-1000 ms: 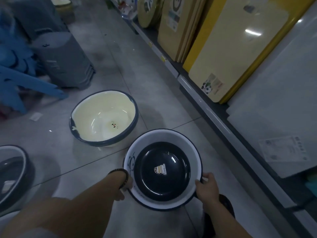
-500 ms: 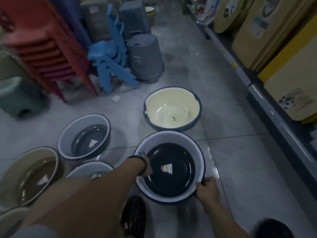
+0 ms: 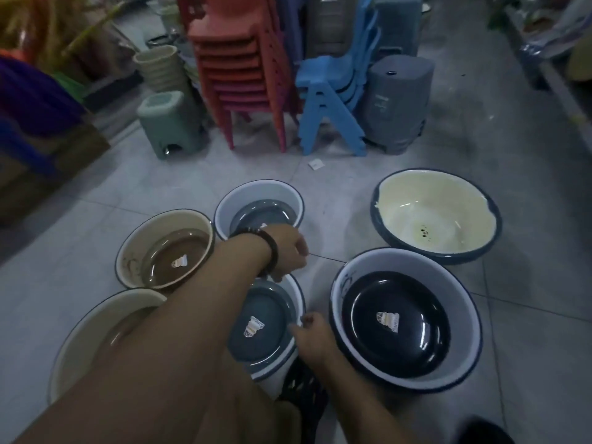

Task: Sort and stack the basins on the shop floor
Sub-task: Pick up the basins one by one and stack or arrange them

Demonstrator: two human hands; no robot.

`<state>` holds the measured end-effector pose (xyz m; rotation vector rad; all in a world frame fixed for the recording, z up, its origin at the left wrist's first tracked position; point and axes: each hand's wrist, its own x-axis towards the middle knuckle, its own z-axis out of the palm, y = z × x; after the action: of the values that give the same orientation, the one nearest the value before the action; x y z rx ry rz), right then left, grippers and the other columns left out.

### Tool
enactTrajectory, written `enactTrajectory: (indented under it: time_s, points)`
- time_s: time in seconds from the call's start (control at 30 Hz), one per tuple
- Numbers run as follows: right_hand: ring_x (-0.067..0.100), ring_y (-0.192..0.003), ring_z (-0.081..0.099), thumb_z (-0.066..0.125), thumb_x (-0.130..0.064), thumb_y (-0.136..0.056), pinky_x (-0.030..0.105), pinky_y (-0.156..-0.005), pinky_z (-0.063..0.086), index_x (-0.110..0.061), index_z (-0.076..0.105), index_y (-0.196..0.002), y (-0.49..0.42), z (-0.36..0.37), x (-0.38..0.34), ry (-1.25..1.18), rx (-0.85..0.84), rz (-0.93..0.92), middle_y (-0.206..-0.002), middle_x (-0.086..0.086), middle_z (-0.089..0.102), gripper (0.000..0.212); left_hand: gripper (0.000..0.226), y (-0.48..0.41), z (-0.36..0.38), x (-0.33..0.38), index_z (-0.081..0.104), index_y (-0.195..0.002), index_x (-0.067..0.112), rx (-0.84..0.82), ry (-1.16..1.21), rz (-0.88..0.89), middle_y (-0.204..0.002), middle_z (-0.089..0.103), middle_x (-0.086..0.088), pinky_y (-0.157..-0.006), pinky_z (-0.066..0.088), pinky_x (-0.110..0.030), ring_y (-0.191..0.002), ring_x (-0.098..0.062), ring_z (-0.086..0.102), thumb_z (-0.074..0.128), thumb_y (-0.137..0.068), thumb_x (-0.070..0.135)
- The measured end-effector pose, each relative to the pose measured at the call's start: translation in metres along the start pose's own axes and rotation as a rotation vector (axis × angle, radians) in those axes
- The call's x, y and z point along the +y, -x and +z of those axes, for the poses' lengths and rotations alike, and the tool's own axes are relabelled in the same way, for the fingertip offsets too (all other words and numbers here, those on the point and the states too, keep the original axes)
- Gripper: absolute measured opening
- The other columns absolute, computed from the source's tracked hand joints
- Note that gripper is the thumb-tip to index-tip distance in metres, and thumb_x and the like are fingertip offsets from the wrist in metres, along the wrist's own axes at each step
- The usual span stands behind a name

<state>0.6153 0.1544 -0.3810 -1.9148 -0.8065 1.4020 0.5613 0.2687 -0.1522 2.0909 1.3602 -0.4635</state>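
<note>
Several round basins stand on the tiled floor. A white basin with a navy bottom (image 3: 461, 341) sits at the right, with nobody touching it. Behind it stands a cream basin (image 3: 445, 203). The near grey-bottomed basin (image 3: 259, 325) is in the middle. My left hand (image 3: 286, 248) curls over its far rim, and my right hand (image 3: 312, 339) grips its right rim. A second grey-bottomed basin (image 3: 256, 200) lies just beyond my left wrist. At the left are a brown-bottomed basin (image 3: 169, 248) and another brown one (image 3: 96, 334), partly hidden by my left arm.
Stacked red chairs (image 3: 243, 75), blue stools (image 3: 330, 100) and a grey bin (image 3: 394, 104) line the back. A green bin (image 3: 173, 123) stands left of them. A shelf edge (image 3: 567, 91) runs along the right. A dark shoe (image 3: 304, 398) is under my right arm.
Both hands have let go of the navy-bottomed basin and moved left onto the near grey-bottomed basin. My view has swung left, bringing more basins into sight.
</note>
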Motion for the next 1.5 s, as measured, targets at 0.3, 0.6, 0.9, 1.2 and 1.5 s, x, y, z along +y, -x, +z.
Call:
enactTrajectory:
  time_s: [0.3,0.6,0.9,1.2,1.5]
  points:
    - [0.029,-0.092,0.066,0.074,-0.014,-0.088,0.036,-0.073,0.054,0.001,0.049,-0.135,-0.053,0.035,0.021,-0.373,-0.031,0.384,-0.103,0.014,0.065,0.055,0.040,0.003,0.018,-0.061,0.059,-0.138,0.022,-0.147,-0.249,-0.177,-0.144,0.054,-0.003,-0.096,0.045,-0.024,-0.123,-0.021,0.057,0.053,-0.100,0.036]
    - [0.036,-0.096,0.072,0.067,-0.017,-0.087,0.053,-0.090,0.060,-0.007,0.070,-0.116,-0.063,0.072,-0.001,-0.292,0.046,0.178,-0.101,0.014,0.076,0.030,0.040,-0.005,-0.001,-0.081,0.058,-0.135,0.015,-0.110,-0.015,-0.287,-0.119,0.066,-0.010,-0.084,0.061,-0.046,-0.099,-0.031,0.073,0.050,-0.102,0.037]
    - [0.023,-0.099,0.072,0.060,-0.016,-0.088,0.045,-0.095,0.057,-0.022,0.072,-0.115,-0.020,0.003,-0.016,-0.512,0.391,-0.054,-0.103,-0.002,0.077,0.030,0.056,-0.021,0.010,-0.091,0.057,-0.135,0.017,-0.018,-0.125,-0.350,-0.138,0.059,-0.008,-0.091,0.052,-0.035,-0.112,-0.026,0.061,0.054,-0.088,0.047]
    - [0.016,-0.087,0.073,0.070,-0.013,-0.088,0.033,-0.079,0.055,-0.023,0.077,-0.103,0.034,-0.093,-0.009,-0.866,0.680,-0.103,-0.087,-0.008,0.079,0.019,0.070,-0.017,0.041,-0.064,0.019,-0.151,0.009,0.135,0.566,-0.471,-0.136,0.057,-0.022,-0.095,0.052,-0.058,-0.113,-0.041,0.066,0.059,-0.097,0.027]
    - [0.018,-0.076,0.073,0.080,-0.023,-0.081,0.029,-0.064,0.053,-0.022,0.075,-0.088,0.044,-0.185,0.042,-0.627,0.853,-0.015,-0.073,-0.008,0.076,0.009,0.014,-0.067,0.054,0.010,0.054,-0.102,0.001,-0.042,0.725,-0.283,-0.091,0.072,-0.028,-0.070,0.058,-0.065,-0.082,-0.046,0.073,0.053,-0.093,-0.009]
